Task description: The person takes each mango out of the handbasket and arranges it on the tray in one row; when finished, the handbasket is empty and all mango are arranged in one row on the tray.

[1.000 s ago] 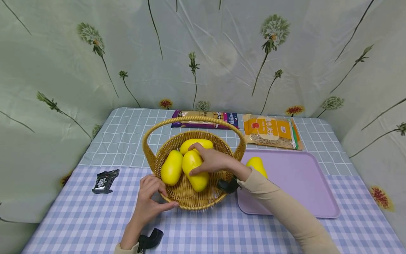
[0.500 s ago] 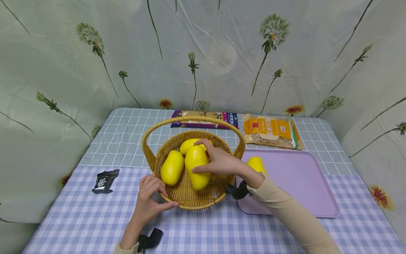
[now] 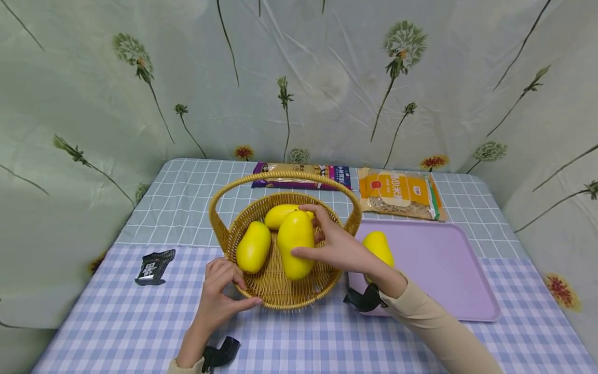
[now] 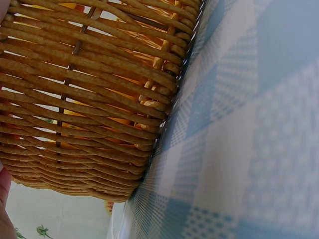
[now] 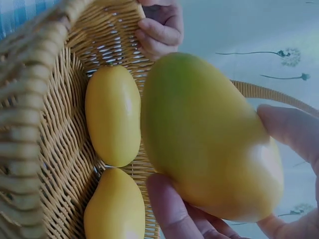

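My right hand (image 3: 338, 246) holds a yellow mango (image 3: 296, 243) between thumb and fingers, above the floor of a round wicker basket (image 3: 280, 297). In the right wrist view, the held mango (image 5: 209, 134) shows a green patch at one end. Two more mangoes lie in the basket, one on the left (image 3: 254, 248) and one at the back (image 3: 278, 215), partly covered by the held one. My left hand (image 3: 219, 293) grips the basket's near left rim. The left wrist view shows mostly the basket's woven side (image 4: 84, 99), standing on the checked cloth.
A lilac tray (image 3: 439, 270) lies right of the basket, with another mango (image 3: 379, 247) at its left, partly behind my right wrist. Two food packets, purple (image 3: 299, 176) and orange (image 3: 399, 193), lie at the back. A small black packet (image 3: 155, 267) lies left. The basket's handle (image 3: 286, 175) arches up.
My right hand has shifted slightly right, lifting the mango and turning it more upright. More of the back mango and the tray's mango shows. My left hand and the basket stay put.
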Action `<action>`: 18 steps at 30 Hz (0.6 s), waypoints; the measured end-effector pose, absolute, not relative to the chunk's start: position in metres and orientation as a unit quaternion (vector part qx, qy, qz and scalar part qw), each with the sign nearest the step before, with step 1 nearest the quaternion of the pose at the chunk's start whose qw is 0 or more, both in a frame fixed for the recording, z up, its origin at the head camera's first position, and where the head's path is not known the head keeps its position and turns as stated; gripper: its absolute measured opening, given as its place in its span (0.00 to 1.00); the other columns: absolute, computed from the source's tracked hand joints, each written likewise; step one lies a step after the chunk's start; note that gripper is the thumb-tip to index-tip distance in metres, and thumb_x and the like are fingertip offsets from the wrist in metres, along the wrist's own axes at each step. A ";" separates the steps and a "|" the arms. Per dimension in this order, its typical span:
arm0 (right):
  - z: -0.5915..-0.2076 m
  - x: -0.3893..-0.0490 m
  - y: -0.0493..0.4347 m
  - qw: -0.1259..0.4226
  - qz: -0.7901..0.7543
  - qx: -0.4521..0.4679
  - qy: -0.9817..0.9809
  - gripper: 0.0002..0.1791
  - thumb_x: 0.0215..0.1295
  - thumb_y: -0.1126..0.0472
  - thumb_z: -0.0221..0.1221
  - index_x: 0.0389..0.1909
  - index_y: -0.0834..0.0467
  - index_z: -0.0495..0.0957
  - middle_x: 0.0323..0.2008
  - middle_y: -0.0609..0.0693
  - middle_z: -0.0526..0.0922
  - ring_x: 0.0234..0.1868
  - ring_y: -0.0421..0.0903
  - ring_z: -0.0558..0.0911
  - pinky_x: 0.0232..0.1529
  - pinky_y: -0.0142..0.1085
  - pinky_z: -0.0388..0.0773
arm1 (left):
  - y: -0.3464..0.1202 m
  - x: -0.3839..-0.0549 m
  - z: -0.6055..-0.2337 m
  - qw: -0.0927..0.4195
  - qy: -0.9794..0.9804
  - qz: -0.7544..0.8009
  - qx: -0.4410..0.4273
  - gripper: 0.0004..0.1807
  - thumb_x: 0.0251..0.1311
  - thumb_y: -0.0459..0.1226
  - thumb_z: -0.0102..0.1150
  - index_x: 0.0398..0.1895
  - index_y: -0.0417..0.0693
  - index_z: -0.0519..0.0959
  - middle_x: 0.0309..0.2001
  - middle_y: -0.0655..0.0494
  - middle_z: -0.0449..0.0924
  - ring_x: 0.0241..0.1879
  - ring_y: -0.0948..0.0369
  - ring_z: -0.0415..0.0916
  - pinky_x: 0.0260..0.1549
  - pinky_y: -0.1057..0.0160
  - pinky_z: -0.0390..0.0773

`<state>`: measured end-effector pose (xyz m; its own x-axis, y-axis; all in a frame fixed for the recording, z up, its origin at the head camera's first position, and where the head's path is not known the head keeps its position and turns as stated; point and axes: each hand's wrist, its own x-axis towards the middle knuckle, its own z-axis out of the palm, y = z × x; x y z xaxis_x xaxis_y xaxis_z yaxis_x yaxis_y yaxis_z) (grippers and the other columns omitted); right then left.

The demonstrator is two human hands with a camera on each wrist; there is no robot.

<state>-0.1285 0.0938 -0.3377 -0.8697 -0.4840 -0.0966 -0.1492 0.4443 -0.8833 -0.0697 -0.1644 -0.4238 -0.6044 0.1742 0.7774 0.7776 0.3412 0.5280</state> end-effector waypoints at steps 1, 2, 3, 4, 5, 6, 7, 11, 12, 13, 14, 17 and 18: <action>-0.339 -0.127 0.095 0.171 -0.499 -0.185 0.829 0.45 0.54 0.46 0.68 0.67 0.39 0.51 0.55 0.55 0.67 0.46 0.49 0.77 0.40 0.40 0.77 | -0.164 -0.070 -0.424 0.314 -0.756 -0.480 -0.315 0.25 0.46 0.54 0.71 0.18 0.48 0.69 0.22 0.59 0.69 0.29 0.61 0.65 0.50 0.58 0.54; -0.340 -0.125 0.097 0.172 -0.505 -0.179 0.827 0.45 0.54 0.46 0.68 0.67 0.38 0.51 0.56 0.54 0.66 0.47 0.49 0.78 0.40 0.40 0.77 | -0.164 -0.069 -0.423 0.313 -0.757 -0.480 -0.314 0.25 0.46 0.55 0.70 0.18 0.48 0.69 0.22 0.59 0.69 0.29 0.61 0.65 0.50 0.58 0.55; -0.340 -0.122 0.098 0.173 -0.512 -0.176 0.823 0.45 0.54 0.46 0.68 0.67 0.37 0.50 0.57 0.53 0.66 0.48 0.48 0.78 0.41 0.40 0.77 | -0.164 -0.069 -0.423 0.313 -0.757 -0.480 -0.315 0.25 0.46 0.54 0.71 0.18 0.48 0.69 0.22 0.59 0.69 0.29 0.61 0.65 0.50 0.58 0.55; -0.340 -0.121 0.100 0.174 -0.519 -0.174 0.818 0.45 0.54 0.46 0.68 0.67 0.36 0.51 0.58 0.52 0.66 0.48 0.48 0.78 0.41 0.41 0.78 | -0.164 -0.069 -0.423 0.313 -0.756 -0.480 -0.315 0.25 0.46 0.54 0.71 0.18 0.48 0.69 0.22 0.59 0.69 0.29 0.61 0.65 0.50 0.58 0.55; -0.342 -0.119 0.101 0.173 -0.521 -0.173 0.818 0.45 0.54 0.46 0.68 0.67 0.35 0.50 0.58 0.51 0.66 0.49 0.47 0.78 0.41 0.41 0.78 | -0.164 -0.069 -0.423 0.314 -0.756 -0.480 -0.315 0.25 0.46 0.54 0.71 0.17 0.47 0.69 0.22 0.59 0.69 0.29 0.61 0.65 0.50 0.58 0.55; -0.342 -0.117 0.103 0.170 -0.521 -0.174 0.818 0.45 0.54 0.45 0.68 0.67 0.35 0.51 0.58 0.51 0.66 0.49 0.47 0.78 0.41 0.40 0.78 | -0.164 -0.069 -0.424 0.315 -0.755 -0.480 -0.315 0.25 0.45 0.54 0.71 0.17 0.47 0.69 0.22 0.59 0.69 0.29 0.61 0.65 0.51 0.58 0.55; -0.343 -0.116 0.105 0.169 -0.524 -0.176 0.816 0.44 0.54 0.46 0.68 0.67 0.35 0.50 0.59 0.51 0.66 0.49 0.47 0.78 0.41 0.40 0.78 | -0.164 -0.069 -0.424 0.316 -0.755 -0.480 -0.316 0.25 0.45 0.54 0.72 0.17 0.47 0.69 0.22 0.59 0.69 0.29 0.60 0.65 0.51 0.57 0.55; -0.345 -0.110 0.109 0.164 -0.536 -0.192 0.806 0.44 0.56 0.49 0.67 0.68 0.40 0.50 0.56 0.54 0.68 0.47 0.47 0.79 0.40 0.39 0.78 | -0.165 -0.070 -0.424 0.318 -0.753 -0.481 -0.317 0.25 0.44 0.54 0.72 0.17 0.47 0.69 0.22 0.58 0.69 0.29 0.60 0.65 0.51 0.57 0.54; -0.346 -0.109 0.110 0.165 -0.542 -0.194 0.801 0.44 0.57 0.50 0.67 0.68 0.41 0.50 0.56 0.55 0.68 0.47 0.48 0.79 0.40 0.39 0.78 | -0.165 -0.070 -0.424 0.319 -0.753 -0.481 -0.318 0.25 0.44 0.54 0.72 0.17 0.47 0.69 0.22 0.58 0.69 0.29 0.60 0.65 0.51 0.57 0.54; -0.346 -0.108 0.111 0.166 -0.547 -0.195 0.797 0.43 0.57 0.51 0.67 0.68 0.41 0.50 0.56 0.55 0.69 0.47 0.47 0.79 0.39 0.39 0.78 | -0.165 -0.071 -0.424 0.319 -0.752 -0.481 -0.318 0.25 0.45 0.54 0.72 0.17 0.47 0.69 0.22 0.58 0.69 0.29 0.60 0.65 0.51 0.57 0.54; -0.347 -0.106 0.112 0.166 -0.550 -0.196 0.795 0.43 0.57 0.51 0.67 0.68 0.42 0.51 0.55 0.56 0.69 0.46 0.47 0.79 0.39 0.39 0.78 | -0.165 -0.071 -0.424 0.319 -0.752 -0.481 -0.319 0.25 0.45 0.54 0.71 0.17 0.47 0.69 0.22 0.58 0.69 0.29 0.60 0.64 0.51 0.57 0.54; -0.349 -0.102 0.115 0.167 -0.558 -0.197 0.789 0.44 0.58 0.53 0.67 0.68 0.44 0.50 0.52 0.57 0.72 0.44 0.47 0.80 0.38 0.40 0.78 | -0.165 -0.071 -0.425 0.320 -0.751 -0.481 -0.321 0.25 0.46 0.54 0.71 0.17 0.47 0.69 0.22 0.58 0.69 0.29 0.60 0.64 0.50 0.57 0.54; -0.349 -0.101 0.117 0.166 -0.557 -0.195 0.790 0.43 0.57 0.54 0.67 0.68 0.43 0.51 0.51 0.57 0.72 0.42 0.47 0.80 0.37 0.39 0.78 | -0.165 -0.071 -0.425 0.320 -0.750 -0.481 -0.322 0.25 0.45 0.54 0.72 0.17 0.47 0.69 0.22 0.58 0.69 0.29 0.60 0.64 0.50 0.57 0.54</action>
<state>-0.1010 0.1167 -0.3492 -0.8686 -0.4935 -0.0440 -0.1239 0.3022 -0.9451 -0.0715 -0.1651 -0.4246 -0.5880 0.1750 0.7897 0.7908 0.3296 0.5158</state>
